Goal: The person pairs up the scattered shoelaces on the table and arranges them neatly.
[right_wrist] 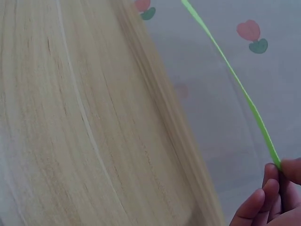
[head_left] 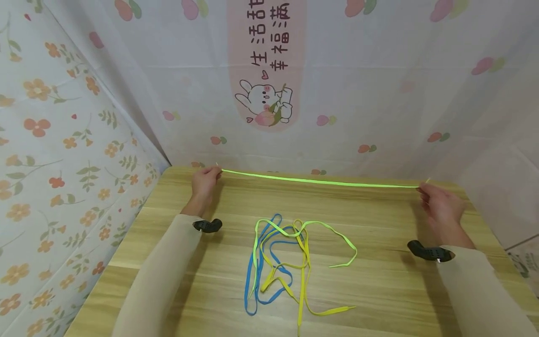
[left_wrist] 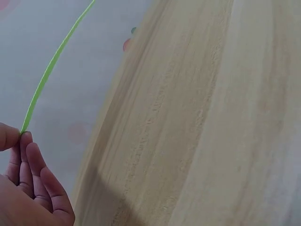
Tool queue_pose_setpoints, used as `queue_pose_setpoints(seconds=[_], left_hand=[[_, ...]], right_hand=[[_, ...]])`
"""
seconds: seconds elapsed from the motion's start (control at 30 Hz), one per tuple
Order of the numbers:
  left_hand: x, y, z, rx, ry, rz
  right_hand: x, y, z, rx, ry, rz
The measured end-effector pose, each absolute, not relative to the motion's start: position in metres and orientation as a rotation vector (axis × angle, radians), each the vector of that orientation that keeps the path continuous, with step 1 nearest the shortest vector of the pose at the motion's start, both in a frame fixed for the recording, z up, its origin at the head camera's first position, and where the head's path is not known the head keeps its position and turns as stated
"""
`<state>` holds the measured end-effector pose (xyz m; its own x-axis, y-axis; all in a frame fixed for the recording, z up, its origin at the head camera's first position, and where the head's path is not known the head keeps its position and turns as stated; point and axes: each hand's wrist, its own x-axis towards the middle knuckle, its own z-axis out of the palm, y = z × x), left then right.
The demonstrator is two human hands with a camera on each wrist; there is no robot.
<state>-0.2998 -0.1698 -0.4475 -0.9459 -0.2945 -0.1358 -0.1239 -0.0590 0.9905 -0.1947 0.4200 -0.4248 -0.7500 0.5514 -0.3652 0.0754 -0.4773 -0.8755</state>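
A bright green shoelace [head_left: 320, 181] stretches nearly straight, sagging slightly, along the table's far edge. My left hand [head_left: 205, 183] pinches it near one end between thumb and forefinger, with a short tip sticking out above. At the far right my right hand [head_left: 443, 202] pinches the other end the same way, its tip also showing. Both wrist views show the green lace rising from the pinched fingertips [left_wrist: 26, 137]. Nearer the front of the table lie a second green shoelace [head_left: 353, 248], a blue shoelace [head_left: 247, 281] and yellow shoelaces [head_left: 302, 295], loosely looped over one another.
The wooden table [head_left: 370, 299] ends at a white curtain [head_left: 177, 84] printed with fruit shapes and a rabbit. A floral curtain [head_left: 38, 187] hangs along the left side. Black wrist devices [head_left: 429, 252] sit on both forearms.
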Motion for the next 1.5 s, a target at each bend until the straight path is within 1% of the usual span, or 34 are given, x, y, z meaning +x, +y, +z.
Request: queue_pose_setpoints(seconds=[0.6, 0.8, 1.23, 1.5], left_hand=[[-0.312, -0.168, -0.452, 0.517, -2.269, -1.959], [-0.316, -0.169, -0.454, 0.517, -2.277, -1.968], [-0.325, -0.175, -0.455, 0.604, -2.350, -1.888], [-0.337, -0.177, -0.464, 0.576, -2.468, -1.741]], right_hand=[[-0.211, 0.422, -0.431, -0.953, -1.560, 2.221], [-0.219, 0.421, -0.430, -0.976, -1.595, 2.203], [-0.230, 0.418, -0.433, -0.988, -1.610, 2.208], [-0.228, 0.418, -0.437, -0.982, -1.898, 2.049]])
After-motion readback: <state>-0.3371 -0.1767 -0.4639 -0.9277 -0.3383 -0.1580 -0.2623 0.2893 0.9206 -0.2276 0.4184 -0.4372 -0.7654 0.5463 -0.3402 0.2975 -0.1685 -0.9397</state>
